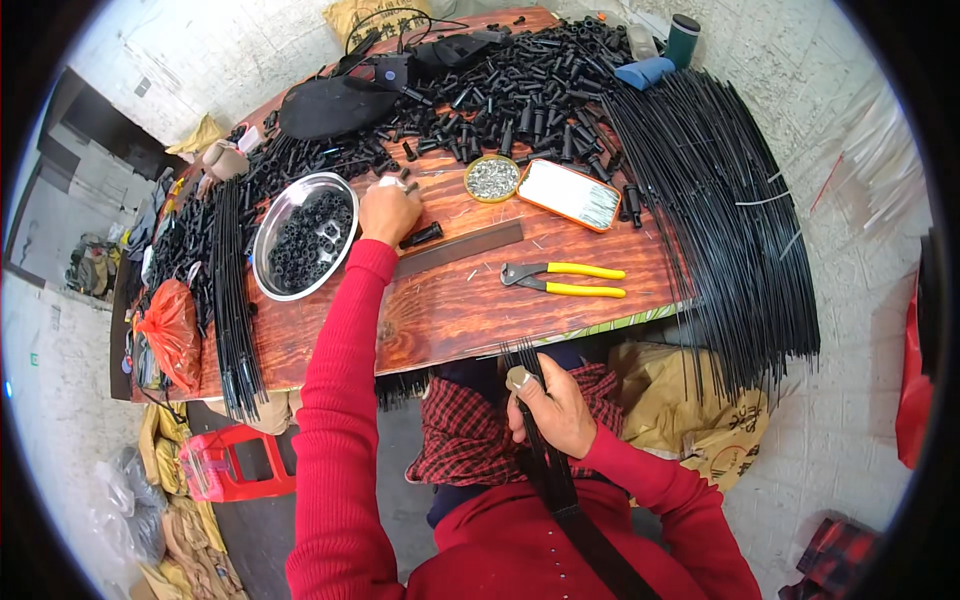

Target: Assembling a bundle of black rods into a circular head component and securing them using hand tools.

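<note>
My left hand [390, 212] is over the table, just right of a steel bowl [263, 262] holding small black rings. Its fingers are pinched together, with something white at the tips; what they hold is too small to make out. Close by lies a short black tubular part [421, 236]. In front of my lap, my right hand [556, 408] is closed around a flat bundle of thin black rods [548, 462], its thumb wrapped in a tan cover. The rod tips fan out above the hand near the table edge, and a wide black strip runs down below.
Yellow-handled pincers [580, 280] and a dark flat bar [460, 247] lie on the wooden table [440, 320]. Behind them are a round tin [492, 179] of small metal pieces, a white tray [568, 192] and heaped black parts [520, 90]. Long black rods [730, 230] overhang the right side.
</note>
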Motion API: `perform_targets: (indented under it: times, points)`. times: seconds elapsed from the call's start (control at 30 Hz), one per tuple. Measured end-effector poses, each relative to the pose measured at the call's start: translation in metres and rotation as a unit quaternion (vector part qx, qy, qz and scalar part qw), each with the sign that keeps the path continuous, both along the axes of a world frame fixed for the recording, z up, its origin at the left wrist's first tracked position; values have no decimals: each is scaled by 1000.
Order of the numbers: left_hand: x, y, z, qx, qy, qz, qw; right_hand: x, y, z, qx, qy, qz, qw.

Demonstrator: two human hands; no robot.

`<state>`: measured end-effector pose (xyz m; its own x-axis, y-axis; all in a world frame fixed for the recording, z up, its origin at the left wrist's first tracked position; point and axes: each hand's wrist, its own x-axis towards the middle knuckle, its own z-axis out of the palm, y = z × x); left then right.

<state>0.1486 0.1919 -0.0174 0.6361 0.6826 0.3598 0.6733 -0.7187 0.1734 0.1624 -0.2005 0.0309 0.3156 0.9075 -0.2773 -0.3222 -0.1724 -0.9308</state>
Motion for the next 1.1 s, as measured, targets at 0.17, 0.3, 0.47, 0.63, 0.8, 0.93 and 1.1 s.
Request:
perform_targets:
  times: [0.17, 0.3, 0.47, 0.63, 0.8, 0.93, 1.1]
  points:
    - [3, -21, 7, 27, 61, 48, 997, 2, -5, -3, -8, 9, -18, 1000]
    - [-13, -29, 10, 34, -90, -35, 995, -1, -7, 1, 6, 11, -17, 1000]
    - [-44, -107, 66, -513, -288, -94, 803, -2, -13, 4, 25, 21, -34, 999]
    - [-105, -201, 49, -721, -357, -120, 581, -11, -11, 9, 37, 35, -20, 999]
    - [-134, -231, 39, -720, -399, -124, 554, -28, -9, 16, 40, 22, 17, 999]
    - [-148, -239, 45, -719, -412, -151, 539, -40, -9, 15, 46, 20, 25, 998]
    - [-165, -245, 45, -716, -423, -151, 534, -49, -10, 20, 46, 10, 33, 998]
